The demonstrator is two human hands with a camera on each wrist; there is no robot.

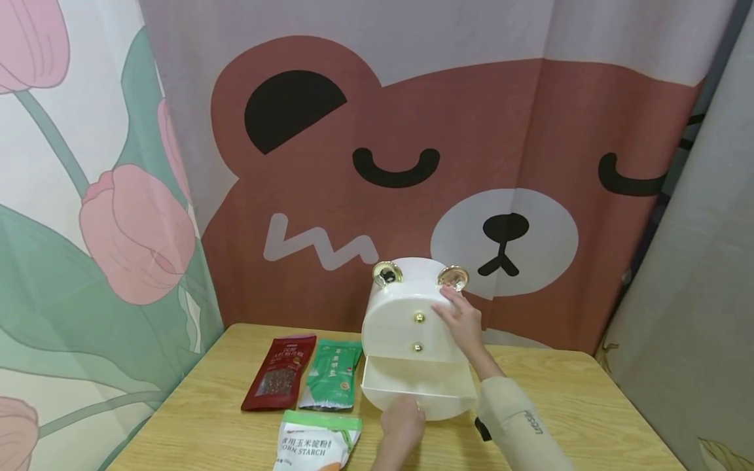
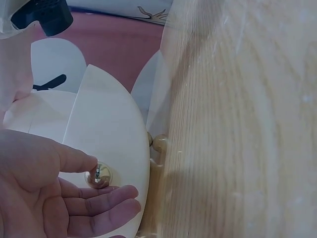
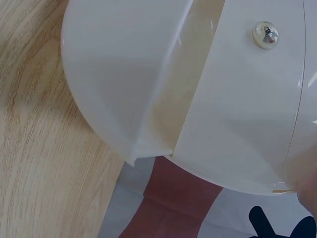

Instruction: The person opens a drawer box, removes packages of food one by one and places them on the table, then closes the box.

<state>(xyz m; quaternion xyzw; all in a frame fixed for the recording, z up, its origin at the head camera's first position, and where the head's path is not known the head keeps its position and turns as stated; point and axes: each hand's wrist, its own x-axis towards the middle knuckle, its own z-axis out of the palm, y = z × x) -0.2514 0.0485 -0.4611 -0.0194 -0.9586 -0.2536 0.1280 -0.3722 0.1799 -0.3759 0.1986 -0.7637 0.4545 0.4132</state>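
Note:
A white rounded drawer box (image 1: pixel 391 320) with gold-rimmed ears stands on the table, its bottom drawer (image 1: pixel 418 403) pulled out. Nothing shows inside the visible part of that drawer. My left hand (image 1: pixel 403 422) is at the drawer's front; in the left wrist view its thumb and fingers pinch the round gold knob (image 2: pixel 100 176). Against the upper right of the box rests my right hand (image 1: pixel 462 320), fingers spread near the right ear (image 1: pixel 453 276). Two upper gold knobs, one of them the middle knob (image 3: pixel 266 35), sit on closed drawer fronts.
Left of the box lie a dark red packet (image 1: pixel 279 373) and a green packet (image 1: pixel 332 375). A white corn starch bag (image 1: pixel 318 441) with a green top is nearer the front. The wooden table (image 1: pixel 194 399) meets a bear-print curtain (image 1: pixel 471 131) behind.

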